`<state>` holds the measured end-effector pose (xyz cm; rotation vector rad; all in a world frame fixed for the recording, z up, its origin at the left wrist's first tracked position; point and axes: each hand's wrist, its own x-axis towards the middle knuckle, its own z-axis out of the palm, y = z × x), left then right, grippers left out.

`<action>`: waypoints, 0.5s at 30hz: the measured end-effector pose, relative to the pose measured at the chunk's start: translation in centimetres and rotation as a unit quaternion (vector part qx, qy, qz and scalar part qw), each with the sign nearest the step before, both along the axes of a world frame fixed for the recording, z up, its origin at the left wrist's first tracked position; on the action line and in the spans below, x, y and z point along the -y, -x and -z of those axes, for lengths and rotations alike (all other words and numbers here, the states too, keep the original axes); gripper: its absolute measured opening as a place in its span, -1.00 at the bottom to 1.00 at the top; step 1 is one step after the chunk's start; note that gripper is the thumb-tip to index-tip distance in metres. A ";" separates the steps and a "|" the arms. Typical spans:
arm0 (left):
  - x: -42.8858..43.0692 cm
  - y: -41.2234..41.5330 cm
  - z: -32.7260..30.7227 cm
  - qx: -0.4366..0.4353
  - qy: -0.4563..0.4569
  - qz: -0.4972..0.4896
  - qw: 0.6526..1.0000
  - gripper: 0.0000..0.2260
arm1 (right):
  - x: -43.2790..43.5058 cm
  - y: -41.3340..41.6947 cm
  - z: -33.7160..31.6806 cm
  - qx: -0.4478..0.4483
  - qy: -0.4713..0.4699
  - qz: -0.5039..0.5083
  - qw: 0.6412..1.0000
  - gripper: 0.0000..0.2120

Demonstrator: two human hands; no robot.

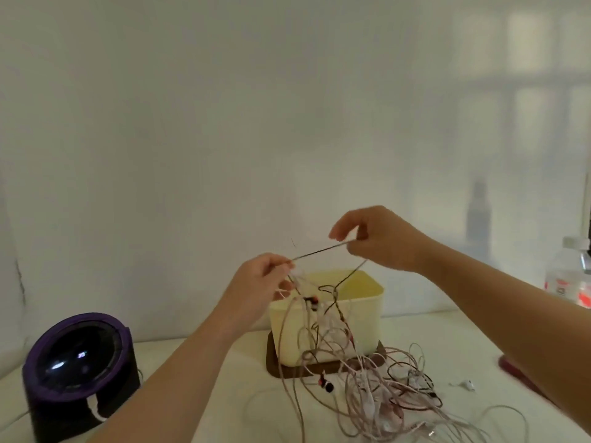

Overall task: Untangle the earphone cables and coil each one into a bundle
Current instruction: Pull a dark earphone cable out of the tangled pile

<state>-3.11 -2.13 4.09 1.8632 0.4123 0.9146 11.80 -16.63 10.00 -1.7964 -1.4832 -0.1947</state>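
Note:
A tangle of white, pink and dark earphone cables (377, 398) lies on the white table, with strands rising up to both hands. My left hand (256, 289) pinches a bunch of those strands above the front of the cream box. Up and to the right, my right hand (377, 238) pinches a dark cable (319, 251) that runs taut between the two hands. From the right hand another dark strand drops back into the tangle. A red and black earbud (326, 384) lies on the table by the tray.
A cream plastic box (361, 318) stands on a dark brown tray (278, 369) at the table's middle. A purple and black round device (80, 362) sits at front left. A clear bottle (572, 276) stands at far right, and a dark red object (511, 367) lies under my right forearm.

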 end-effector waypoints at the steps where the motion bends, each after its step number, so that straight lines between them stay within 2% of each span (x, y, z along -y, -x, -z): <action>1: -0.4 0.4 -0.4 0.026 0.025 -0.003 0.999 -0.89 | 0.1 -0.7 0.5 0.029 0.043 0.029 0.998 -0.71; 3: -0.9 0.7 -0.8 0.035 0.017 -0.019 0.999 -0.87 | -0.1 -1.7 1.8 0.051 0.085 0.070 0.993 -0.80; 4: -0.9 0.7 -0.9 0.031 -0.007 -0.035 0.999 -0.87 | -0.3 -2.0 2.4 0.030 0.084 0.077 0.993 -0.85; 7: -1.0 0.5 -0.9 0.060 -0.041 -0.076 0.994 -0.86 | -1.1 -2.5 3.8 -0.184 -0.003 0.055 0.981 -0.85; 11: -1.6 0.8 -0.8 0.104 -0.003 -0.086 0.991 -0.85 | -1.3 -2.7 4.9 -0.428 -0.136 0.041 0.892 -0.80; 13: -1.5 0.8 -0.7 0.122 0.027 -0.076 0.989 -0.85 | -1.6 -2.1 4.9 -0.506 -0.138 0.014 0.851 -0.71; 15: -1.4 0.9 -0.7 0.134 0.063 -0.061 0.987 -0.85 | -1.8 -1.6 4.7 -0.539 -0.104 -0.001 0.836 -0.57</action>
